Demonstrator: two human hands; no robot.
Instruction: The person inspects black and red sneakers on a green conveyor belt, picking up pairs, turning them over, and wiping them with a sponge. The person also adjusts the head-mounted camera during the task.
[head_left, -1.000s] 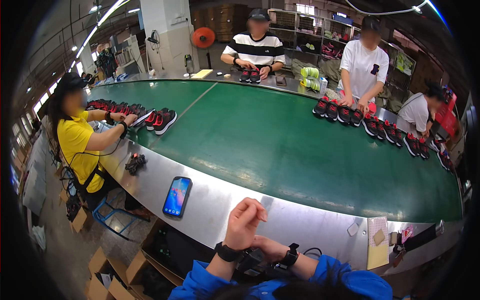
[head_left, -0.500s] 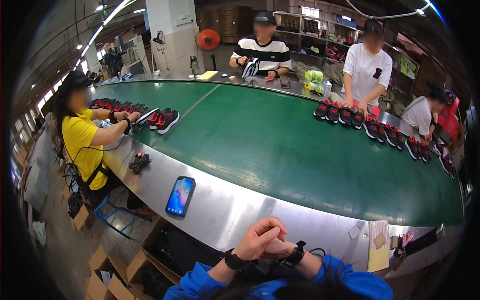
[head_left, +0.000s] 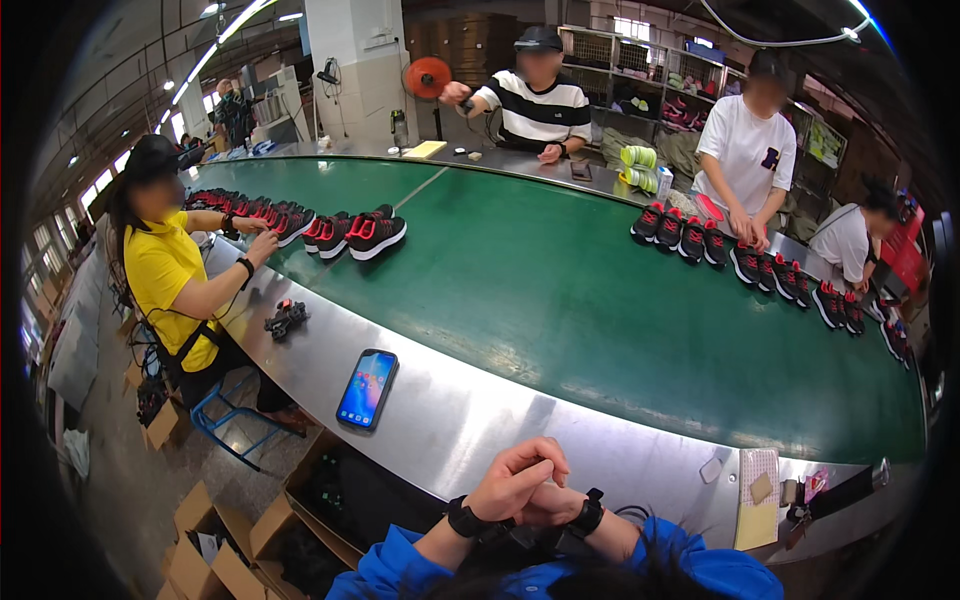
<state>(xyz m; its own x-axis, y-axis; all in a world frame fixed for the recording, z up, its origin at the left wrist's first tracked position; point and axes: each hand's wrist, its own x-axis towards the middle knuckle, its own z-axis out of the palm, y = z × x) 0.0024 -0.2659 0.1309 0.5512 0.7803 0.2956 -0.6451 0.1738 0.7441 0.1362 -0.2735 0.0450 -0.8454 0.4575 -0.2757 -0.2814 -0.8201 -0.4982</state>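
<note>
My left hand [head_left: 512, 482] lies curled over my right hand [head_left: 550, 504] in front of my body, at the near edge of the metal counter. The left fingers are bent and pressed together, with nothing visible in them. Most of the right fingers are hidden beneath the left hand. Both wrists wear black bands. Nearest on the counter is a phone [head_left: 367, 390] with a lit screen, lying to the left of my hands. To their right lie a small pale flat piece [head_left: 711, 470] and a yellow and checked pad [head_left: 758, 500].
Beyond the counter runs a green belt [head_left: 520, 290]. Black and red shoes [head_left: 377, 234] line its left; more shoes [head_left: 692, 240] line its right. Co-workers in yellow [head_left: 170, 270], stripes [head_left: 540, 110] and white [head_left: 752, 140] work around it. Cardboard boxes [head_left: 240, 570] stand lower left.
The striped-shirt person no longer holds a shoe and has one arm raised. Black and red shoes stand further right near the yellow-shirted person. The white-shirted person's hands moved right. Mine stay clasped.
</note>
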